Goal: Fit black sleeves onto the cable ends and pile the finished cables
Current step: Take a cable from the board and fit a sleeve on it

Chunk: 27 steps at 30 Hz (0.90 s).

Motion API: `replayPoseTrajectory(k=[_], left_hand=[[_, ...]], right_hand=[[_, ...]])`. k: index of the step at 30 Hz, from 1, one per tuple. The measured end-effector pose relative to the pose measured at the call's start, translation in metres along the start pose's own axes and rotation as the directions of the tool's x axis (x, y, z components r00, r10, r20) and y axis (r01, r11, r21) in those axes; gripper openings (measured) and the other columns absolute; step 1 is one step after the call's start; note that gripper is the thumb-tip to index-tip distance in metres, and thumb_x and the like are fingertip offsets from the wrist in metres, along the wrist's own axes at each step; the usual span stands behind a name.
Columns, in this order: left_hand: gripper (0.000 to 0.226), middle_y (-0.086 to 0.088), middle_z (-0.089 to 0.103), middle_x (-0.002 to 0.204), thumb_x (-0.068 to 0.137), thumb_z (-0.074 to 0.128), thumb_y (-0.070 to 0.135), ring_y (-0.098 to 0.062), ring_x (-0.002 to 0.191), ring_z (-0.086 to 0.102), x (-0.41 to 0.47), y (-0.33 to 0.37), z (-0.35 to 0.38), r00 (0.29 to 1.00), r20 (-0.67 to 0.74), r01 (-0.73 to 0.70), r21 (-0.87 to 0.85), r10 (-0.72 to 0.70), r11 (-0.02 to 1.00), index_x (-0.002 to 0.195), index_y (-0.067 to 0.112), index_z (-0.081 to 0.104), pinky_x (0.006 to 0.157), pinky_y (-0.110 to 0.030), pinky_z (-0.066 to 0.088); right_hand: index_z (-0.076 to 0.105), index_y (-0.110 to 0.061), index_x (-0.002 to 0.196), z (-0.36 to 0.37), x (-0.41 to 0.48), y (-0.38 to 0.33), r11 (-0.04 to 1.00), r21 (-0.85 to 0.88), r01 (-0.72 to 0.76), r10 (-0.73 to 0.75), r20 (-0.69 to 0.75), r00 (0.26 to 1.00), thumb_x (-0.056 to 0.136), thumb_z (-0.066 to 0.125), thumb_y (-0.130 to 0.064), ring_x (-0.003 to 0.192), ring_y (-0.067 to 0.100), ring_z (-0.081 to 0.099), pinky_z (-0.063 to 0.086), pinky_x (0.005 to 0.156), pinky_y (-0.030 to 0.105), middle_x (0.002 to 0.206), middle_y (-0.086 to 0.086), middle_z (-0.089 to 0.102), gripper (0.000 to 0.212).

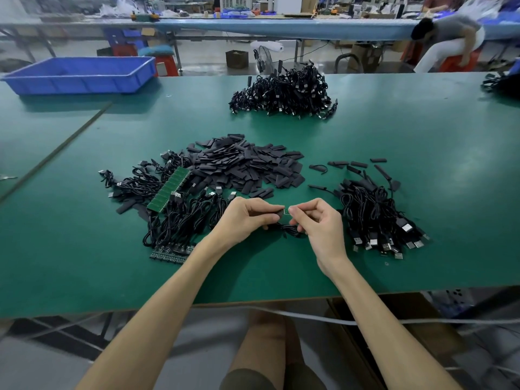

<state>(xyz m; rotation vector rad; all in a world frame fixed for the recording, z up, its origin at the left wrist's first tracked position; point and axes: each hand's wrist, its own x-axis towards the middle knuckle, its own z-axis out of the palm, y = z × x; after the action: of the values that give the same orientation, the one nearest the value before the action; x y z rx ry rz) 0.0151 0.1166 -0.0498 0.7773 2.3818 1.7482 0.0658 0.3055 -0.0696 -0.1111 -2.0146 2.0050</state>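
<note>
just in front of the sleeve heap (247,164), the left hand (246,218) pinches a black sleeve (279,211) and the right hand (319,225) pinches the cable end (286,212), held tip to tip, i'd guess so the sleeve slides on. finished cables (377,215) lie right of the heap.

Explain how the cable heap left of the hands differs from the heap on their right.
The left cable heap has green circuit-board strips among it; the right cable heap shows none, and its far ends wear black sleeves. The left heap's USB plugs point various ways; the right heap's mostly fan toward the near edge. Both are black cables on the green table.
</note>
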Motion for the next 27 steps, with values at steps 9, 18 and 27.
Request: replayPoseTrajectory(k=[9,18,27], left_hand=[[0.026,0.005,0.076,0.099,0.088,0.077,0.009,-0.001,0.084,0.069,0.0008,-0.0041,0.0009,1.0,0.004,-0.015,0.106,0.015,0.994,0.114,0.014,0.077,0.076,-0.014,0.049],[0.027,0.007,0.076,0.102,0.089,0.078,0.015,-0.001,0.09,0.069,-0.0003,-0.0032,0.0039,0.998,0.0,-0.056,0.231,0.058,0.971,0.116,0.015,0.077,0.08,-0.011,0.047],[0.024,0.017,0.074,0.097,0.09,0.077,0.016,0.005,0.089,0.068,-0.0004,-0.0041,0.0043,0.998,-0.005,-0.059,0.243,0.062,0.968,0.114,0.016,0.078,0.08,-0.009,0.046]], right_hand=[[0.068,-0.012,0.087,-0.0005,-0.0002,0.0038,0.999,-0.044,0.024,-0.023,0.006,1.0,0.091,0.08,-0.02,0.07,0.015,0.071,0.053,0.062,0.022,0.075,0.006,0.075,0.014],[0.069,-0.01,0.088,0.0,-0.0009,0.0032,0.998,-0.063,0.015,-0.017,-0.03,0.999,0.092,0.079,-0.019,0.061,0.009,0.066,0.05,0.058,0.018,0.073,0.004,0.076,0.014],[0.07,-0.013,0.088,-0.0014,-0.0003,0.0038,0.999,-0.035,-0.01,0.009,-0.012,1.0,0.092,0.079,-0.023,0.059,0.011,0.064,0.05,0.058,0.019,0.075,0.005,0.077,0.014]])
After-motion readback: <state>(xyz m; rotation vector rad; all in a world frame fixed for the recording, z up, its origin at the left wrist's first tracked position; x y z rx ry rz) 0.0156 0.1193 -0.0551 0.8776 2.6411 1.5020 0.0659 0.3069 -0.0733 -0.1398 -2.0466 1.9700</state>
